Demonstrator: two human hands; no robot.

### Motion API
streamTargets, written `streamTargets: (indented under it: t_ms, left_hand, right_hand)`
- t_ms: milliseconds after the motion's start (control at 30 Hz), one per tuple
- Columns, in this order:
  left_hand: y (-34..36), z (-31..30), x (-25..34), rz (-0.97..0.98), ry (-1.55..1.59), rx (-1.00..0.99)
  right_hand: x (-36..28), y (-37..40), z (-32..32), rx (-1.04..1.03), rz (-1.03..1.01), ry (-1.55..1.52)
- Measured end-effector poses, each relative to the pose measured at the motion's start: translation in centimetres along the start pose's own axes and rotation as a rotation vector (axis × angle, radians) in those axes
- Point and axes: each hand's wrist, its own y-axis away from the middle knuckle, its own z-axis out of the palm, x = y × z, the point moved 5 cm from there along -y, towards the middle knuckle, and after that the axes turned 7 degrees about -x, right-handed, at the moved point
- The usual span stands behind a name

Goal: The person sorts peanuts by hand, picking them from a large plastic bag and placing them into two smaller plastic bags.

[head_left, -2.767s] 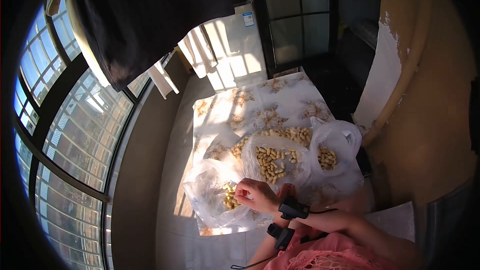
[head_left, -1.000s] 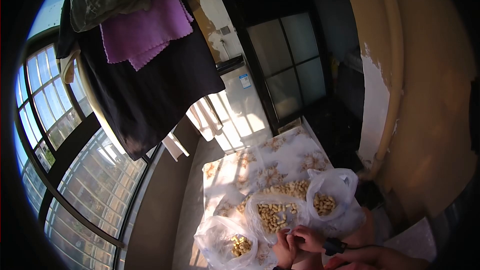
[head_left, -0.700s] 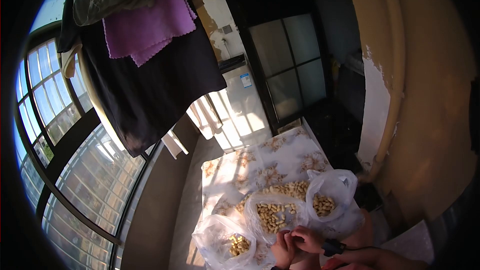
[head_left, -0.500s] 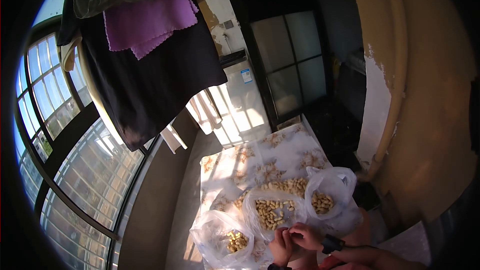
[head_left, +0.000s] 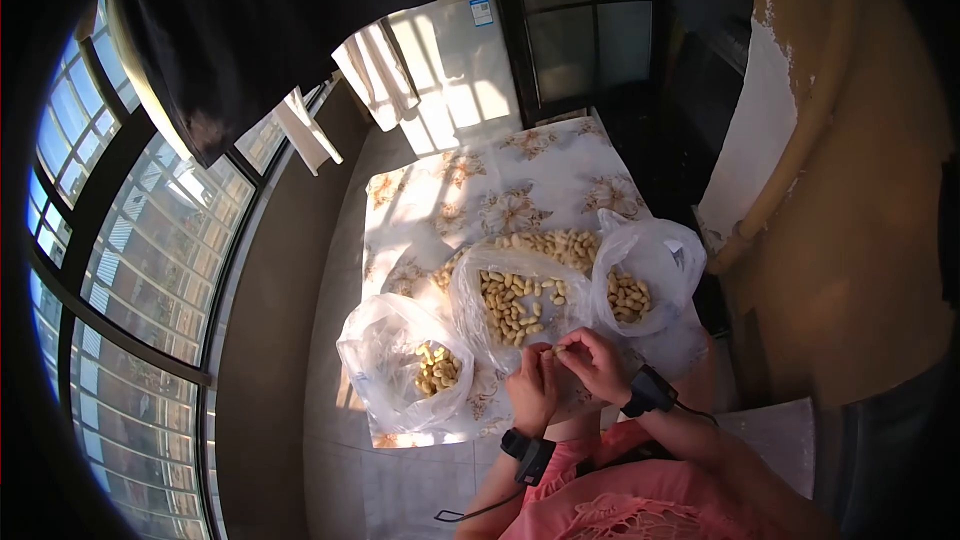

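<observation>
Both my hands meet at the near edge of the flowered table, just below the middle plastic bag [head_left: 470, 302], which holds unshelled peanuts [head_left: 512, 310]. My left hand [head_left: 532, 386] and my right hand [head_left: 594, 362] pinch a small pale peanut [head_left: 557, 349] between their fingertips. To the left, an open plastic bag [head_left: 375, 335] holds peanuts [head_left: 437, 370] in sunlight. On the right, another bag [head_left: 672, 262] has peanuts [head_left: 628, 297] in it. More loose peanuts [head_left: 570, 248] lie behind the middle bag.
The table [head_left: 420, 198] has a flowered cover. Dark clothing [head_left: 270, 30] and white cloths [head_left: 375, 75] hang at the upper left, beside barred windows [head_left: 160, 280]. A white appliance [head_left: 455, 60] stands behind the table. A brown wall [head_left: 850, 270] is on the right.
The view has tilted down, so the table and bags appear higher and more of my arms and pink clothing shows. My hands remain together at the fingertips.
</observation>
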Motion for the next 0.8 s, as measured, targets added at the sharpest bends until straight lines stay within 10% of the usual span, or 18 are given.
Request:
streamTargets:
  t_ms: [800]
  left_hand:
    - [0.1, 0.3, -0.3, 0.069, -0.029, 0.015]
  right_hand:
    - [1.1, 0.1, 0.3, 0.021, 0.064, -0.205]
